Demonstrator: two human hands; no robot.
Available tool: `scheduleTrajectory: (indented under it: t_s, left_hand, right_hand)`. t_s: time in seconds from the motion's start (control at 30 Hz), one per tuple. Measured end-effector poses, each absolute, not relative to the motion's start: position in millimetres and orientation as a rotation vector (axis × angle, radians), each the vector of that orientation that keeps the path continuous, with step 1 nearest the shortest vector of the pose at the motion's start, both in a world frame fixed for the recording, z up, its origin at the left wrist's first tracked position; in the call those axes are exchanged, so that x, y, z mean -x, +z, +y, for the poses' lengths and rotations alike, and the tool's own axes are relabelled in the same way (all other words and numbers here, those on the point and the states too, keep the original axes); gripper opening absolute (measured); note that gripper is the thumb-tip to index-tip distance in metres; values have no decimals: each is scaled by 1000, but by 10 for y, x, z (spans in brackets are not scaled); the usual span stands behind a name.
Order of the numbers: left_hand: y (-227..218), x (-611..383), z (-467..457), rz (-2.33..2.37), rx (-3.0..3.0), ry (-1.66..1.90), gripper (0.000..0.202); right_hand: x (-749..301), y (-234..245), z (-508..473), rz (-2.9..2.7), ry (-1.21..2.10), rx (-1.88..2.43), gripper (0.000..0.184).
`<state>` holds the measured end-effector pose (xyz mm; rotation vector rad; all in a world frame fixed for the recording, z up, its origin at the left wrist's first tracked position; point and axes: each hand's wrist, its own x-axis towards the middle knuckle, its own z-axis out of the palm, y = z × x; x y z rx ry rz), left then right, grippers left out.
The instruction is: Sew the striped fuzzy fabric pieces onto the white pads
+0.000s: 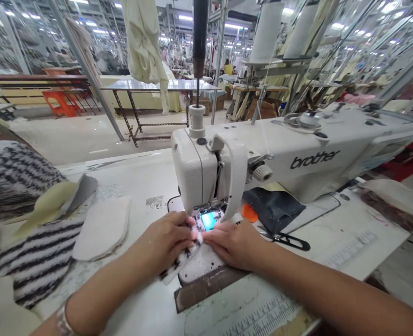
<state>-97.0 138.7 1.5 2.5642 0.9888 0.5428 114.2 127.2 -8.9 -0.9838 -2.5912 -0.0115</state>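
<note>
Your left hand (164, 240) and right hand (232, 243) lay close together just in front of the needle area of the white Brother industrial sewing machine (195, 172). Their fingers curved down over a narrow strip of black-and-white striped knit fabric (181, 255), which had a pale pink edge and lay directly under your fingertips at the machine's foot. Neither hand looked open, but the view could not show whether they pinched the strip or only pressed it flat.

The sharpest danger lay in how near your fingertips sat to the needle: a slip or a sudden press of the pedal could have drawn a finger under it. The strip was so narrow that it gave you little to hold, so it could have twisted or slid, sending the seam off its line. The thin black steel thread snips (290, 241) lay on the white sewing table (367, 242) near your right forearm, where a nudge could have knocked them aside. On your left, the loose pile of striped knit pieces (38, 261) and the soft cream oval pads (103, 228) sat near your arm, and a brush could have pushed them toward the work. The silver bracelet (63, 323) on your left wrist could also have snagged the knit.
</note>
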Motion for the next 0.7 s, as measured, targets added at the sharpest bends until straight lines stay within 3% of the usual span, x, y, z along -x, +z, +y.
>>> scheduleTrajectory:
  t_s: [0.1,0.43,0.7]
  left_hand:
    - [3,1012,1403,928,-2618,543,17]
    - [-212,705,1091,1429,-2362,876,14]
    - [29,786,1225,1222,-2563,721,15]
  right_hand:
    - [-1186,-114,1275,-2479,-32,911,17]
    - [-1233,-155,1331,-2414,-16,866,21]
    - [-1228,-91,1303,-2410,6,867,20]
